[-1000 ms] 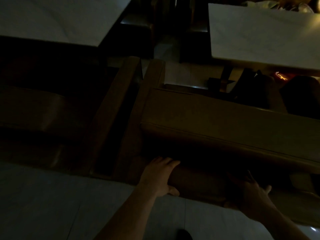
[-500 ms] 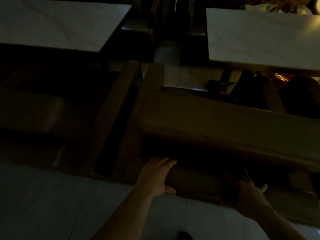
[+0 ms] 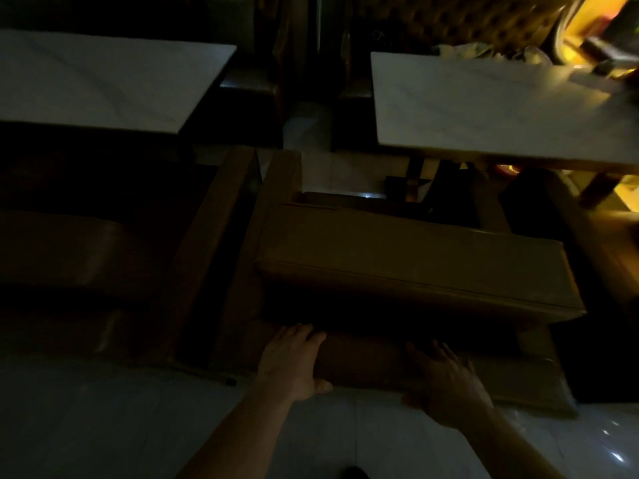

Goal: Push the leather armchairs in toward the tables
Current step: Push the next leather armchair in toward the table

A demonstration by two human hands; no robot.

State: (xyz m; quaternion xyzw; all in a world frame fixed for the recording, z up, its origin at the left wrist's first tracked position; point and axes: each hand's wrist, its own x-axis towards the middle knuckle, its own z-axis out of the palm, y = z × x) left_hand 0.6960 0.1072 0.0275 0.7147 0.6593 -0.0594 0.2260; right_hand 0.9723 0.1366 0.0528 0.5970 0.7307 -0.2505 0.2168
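Note:
The room is dim. A brown leather armchair (image 3: pixel 415 267) stands right below me, its back toward me, facing a white marble table (image 3: pixel 484 108) at the upper right. My left hand (image 3: pixel 294 357) lies on the rear of the chair's back, fingers over its top edge and thumb underneath. My right hand (image 3: pixel 446 378) presses flat on the same rear edge, further right. A second brown armchair (image 3: pixel 69 257) sits to the left, in front of another white table (image 3: pixel 103 84).
A narrow gap separates the two armchairs' arms. Dark chairs stand on the far side of both tables. Bright yellow clutter (image 3: pixel 605 36) fills the top right corner. Pale tiled floor (image 3: pixel 103 420) lies beneath me.
The armchair under my hands has slid a little toward the right table and turned squarer to it. Both hands stay on its back. The view has shifted right.

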